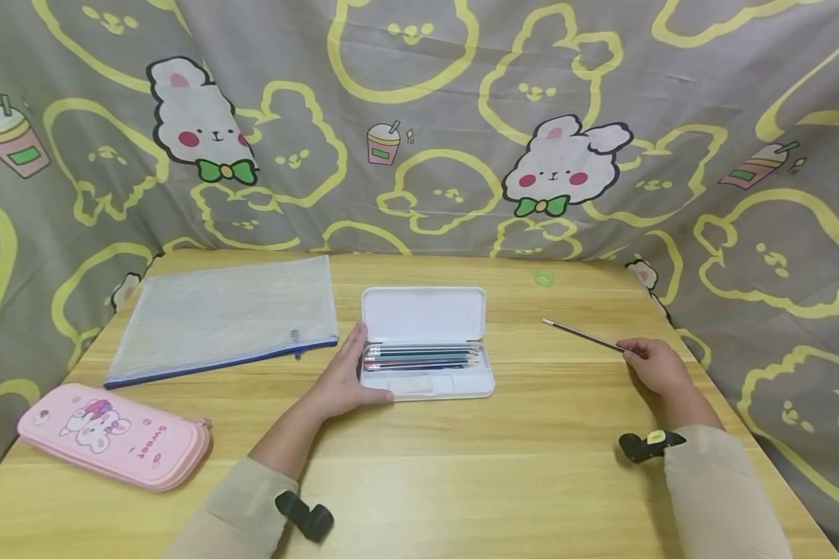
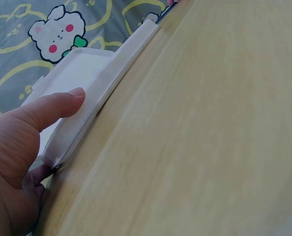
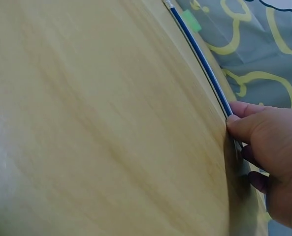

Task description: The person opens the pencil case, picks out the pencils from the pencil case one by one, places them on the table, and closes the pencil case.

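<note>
A white pencil case stands with its lid up in the head view. Several pencils lie side by side in its tray, with a white eraser in front of them. My left hand holds the case by its left end, thumb at the front edge and fingers along the far side; in the left wrist view the thumb lies over the rim. Off to the right, my right hand pinches a dark blue pencil between thumb and forefinger, its silvery end pointing away to the left.
At the back left lies a mesh zip pouch with a blue edge. Nearer, on the left, is a pink pencil bag with a rabbit picture. A small green ring sits near the table's back edge, before a patterned curtain.
</note>
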Demonstrator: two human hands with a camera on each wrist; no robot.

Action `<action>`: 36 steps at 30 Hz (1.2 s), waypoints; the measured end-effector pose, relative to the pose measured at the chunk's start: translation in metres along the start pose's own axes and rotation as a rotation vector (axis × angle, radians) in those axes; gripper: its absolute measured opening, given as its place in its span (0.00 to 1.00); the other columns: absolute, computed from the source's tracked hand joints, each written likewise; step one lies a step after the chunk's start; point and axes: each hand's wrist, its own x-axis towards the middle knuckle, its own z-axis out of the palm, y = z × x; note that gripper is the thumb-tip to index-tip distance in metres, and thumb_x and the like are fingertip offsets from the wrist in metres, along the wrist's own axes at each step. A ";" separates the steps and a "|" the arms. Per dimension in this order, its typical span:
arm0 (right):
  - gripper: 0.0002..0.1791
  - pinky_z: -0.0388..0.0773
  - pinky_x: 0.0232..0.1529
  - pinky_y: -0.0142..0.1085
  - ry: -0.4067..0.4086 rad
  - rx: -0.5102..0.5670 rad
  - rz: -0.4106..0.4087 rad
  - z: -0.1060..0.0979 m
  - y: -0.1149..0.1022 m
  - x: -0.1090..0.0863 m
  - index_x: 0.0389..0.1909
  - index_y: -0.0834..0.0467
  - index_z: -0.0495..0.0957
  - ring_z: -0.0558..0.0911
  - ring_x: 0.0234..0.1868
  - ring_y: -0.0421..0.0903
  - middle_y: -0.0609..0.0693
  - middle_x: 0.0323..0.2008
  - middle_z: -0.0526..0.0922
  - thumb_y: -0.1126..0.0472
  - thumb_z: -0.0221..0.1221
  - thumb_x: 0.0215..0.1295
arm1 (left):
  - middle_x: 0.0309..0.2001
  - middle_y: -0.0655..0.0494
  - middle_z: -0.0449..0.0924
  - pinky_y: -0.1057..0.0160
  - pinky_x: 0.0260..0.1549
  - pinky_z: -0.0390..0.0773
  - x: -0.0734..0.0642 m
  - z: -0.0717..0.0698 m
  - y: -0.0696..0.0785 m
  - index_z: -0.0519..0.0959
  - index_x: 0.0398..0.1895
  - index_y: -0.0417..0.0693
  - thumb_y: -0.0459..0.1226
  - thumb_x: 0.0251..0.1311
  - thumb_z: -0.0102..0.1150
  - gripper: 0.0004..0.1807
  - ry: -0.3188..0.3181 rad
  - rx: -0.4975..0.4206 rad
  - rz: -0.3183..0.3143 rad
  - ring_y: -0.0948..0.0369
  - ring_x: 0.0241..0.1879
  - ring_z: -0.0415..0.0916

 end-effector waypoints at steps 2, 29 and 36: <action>0.22 0.72 0.50 0.58 0.017 0.016 0.021 0.001 -0.001 -0.001 0.59 0.68 0.73 0.75 0.52 0.68 0.72 0.52 0.76 0.57 0.48 0.74 | 0.80 0.48 0.30 0.43 0.76 0.41 0.000 0.000 0.000 0.36 0.79 0.43 0.50 0.38 0.79 0.72 -0.001 -0.004 -0.002 0.47 0.79 0.32; 0.14 0.74 0.41 0.34 -0.071 0.222 -0.322 0.059 -0.176 -0.013 0.50 0.60 0.82 0.78 0.46 0.51 0.57 0.47 0.83 0.61 0.60 0.66 | 0.80 0.46 0.30 0.43 0.76 0.41 -0.001 -0.001 0.000 0.36 0.79 0.42 0.48 0.38 0.79 0.72 0.002 -0.008 0.005 0.46 0.79 0.32; 0.12 0.77 0.46 0.41 -0.198 0.213 -0.379 0.077 -0.204 -0.015 0.48 0.59 0.83 0.78 0.46 0.48 0.54 0.45 0.83 0.61 0.61 0.65 | 0.80 0.48 0.30 0.45 0.76 0.41 -0.002 0.000 0.000 0.37 0.79 0.42 0.49 0.39 0.79 0.72 -0.001 -0.003 -0.001 0.47 0.79 0.32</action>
